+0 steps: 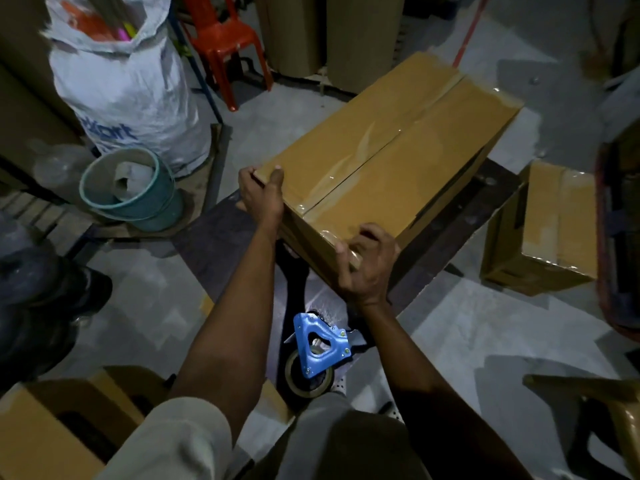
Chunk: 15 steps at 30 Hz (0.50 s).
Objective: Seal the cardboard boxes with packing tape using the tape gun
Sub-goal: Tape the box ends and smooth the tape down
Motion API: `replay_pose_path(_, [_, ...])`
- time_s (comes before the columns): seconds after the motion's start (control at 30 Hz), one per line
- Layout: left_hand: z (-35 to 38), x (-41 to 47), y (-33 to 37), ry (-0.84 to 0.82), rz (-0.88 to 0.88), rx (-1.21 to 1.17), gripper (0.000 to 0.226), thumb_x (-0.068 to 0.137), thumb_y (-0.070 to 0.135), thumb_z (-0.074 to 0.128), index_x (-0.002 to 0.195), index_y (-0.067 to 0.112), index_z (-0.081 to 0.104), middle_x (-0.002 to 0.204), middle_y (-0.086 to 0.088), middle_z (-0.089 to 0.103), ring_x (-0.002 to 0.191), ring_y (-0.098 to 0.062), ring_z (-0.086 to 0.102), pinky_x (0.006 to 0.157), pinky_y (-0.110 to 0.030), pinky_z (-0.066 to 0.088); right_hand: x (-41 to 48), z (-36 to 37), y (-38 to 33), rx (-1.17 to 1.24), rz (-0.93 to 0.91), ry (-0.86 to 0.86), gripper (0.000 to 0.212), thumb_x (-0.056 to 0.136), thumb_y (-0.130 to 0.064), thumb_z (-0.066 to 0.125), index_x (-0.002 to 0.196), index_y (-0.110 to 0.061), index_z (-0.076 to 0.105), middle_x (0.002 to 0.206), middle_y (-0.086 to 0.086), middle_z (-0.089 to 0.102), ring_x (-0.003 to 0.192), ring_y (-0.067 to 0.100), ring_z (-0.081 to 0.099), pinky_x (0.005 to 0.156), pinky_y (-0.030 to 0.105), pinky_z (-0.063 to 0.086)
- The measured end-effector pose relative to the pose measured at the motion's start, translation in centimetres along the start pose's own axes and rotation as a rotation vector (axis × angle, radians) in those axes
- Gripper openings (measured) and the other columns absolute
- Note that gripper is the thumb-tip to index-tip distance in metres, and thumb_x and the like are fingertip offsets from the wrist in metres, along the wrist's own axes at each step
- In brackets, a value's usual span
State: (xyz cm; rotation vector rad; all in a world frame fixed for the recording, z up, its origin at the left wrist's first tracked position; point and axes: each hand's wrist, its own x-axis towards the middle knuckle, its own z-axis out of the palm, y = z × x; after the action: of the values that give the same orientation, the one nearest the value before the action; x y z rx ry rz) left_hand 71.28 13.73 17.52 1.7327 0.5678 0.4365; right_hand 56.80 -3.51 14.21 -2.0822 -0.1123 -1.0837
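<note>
Both hands, left hand and right hand, are gripping the taped box by its near corners; its loosely wrinkled tape risks peeling, or the box slipping.

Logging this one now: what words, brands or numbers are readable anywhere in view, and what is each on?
"...kart": blue letters on the white sack; the start of the word curves out of view, and the smaller print below it is too blurred to read.
Held box: no print visible on the faces shown.
Tape gun: no readable label.
</note>
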Motion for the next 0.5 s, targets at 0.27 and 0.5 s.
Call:
replay_pose_path(0.27, [-0.8, -5.3, -1.5, 0.0, -0.021, -0.016, 0.035, 0.1, 0.047, 0.054, 0.087, 0.016, 0.065, 0.101, -0.009, 0.066, 0.093, -0.024, 0.06, 0.079, -0.031, 0.044, 0.8, -3.5, 4.3, 0.156, 0.695, 0.452, 0.036, 0.106, -0.046, 0.047, 0.126, -0.019, 0.06, 0.134, 0.011, 0.056, 0.127, 0.021, 0.053, 0.106, 0.054, 0.045])
replay_pose_path(0.5, [-0.6, -7.9, -0.1, -0.023, -0.114, -0.154, 0.052, 0.11, 0.039, 0.037, 0.115, -0.001, 0.07, 0.106, -0.007, 0.068, 0.1, -0.024, 0.063, 0.064, -0.018, 0.04, 1.6, -4.0, 3.9, 0.292, 0.766, 0.342, 0.047, 0.107, -0.04, 0.037, 0.136, -0.01, 0.058, 0.133, 0.005, 0.061, 0.124, 0.017, 0.056, 0.107, 0.048, 0.046])
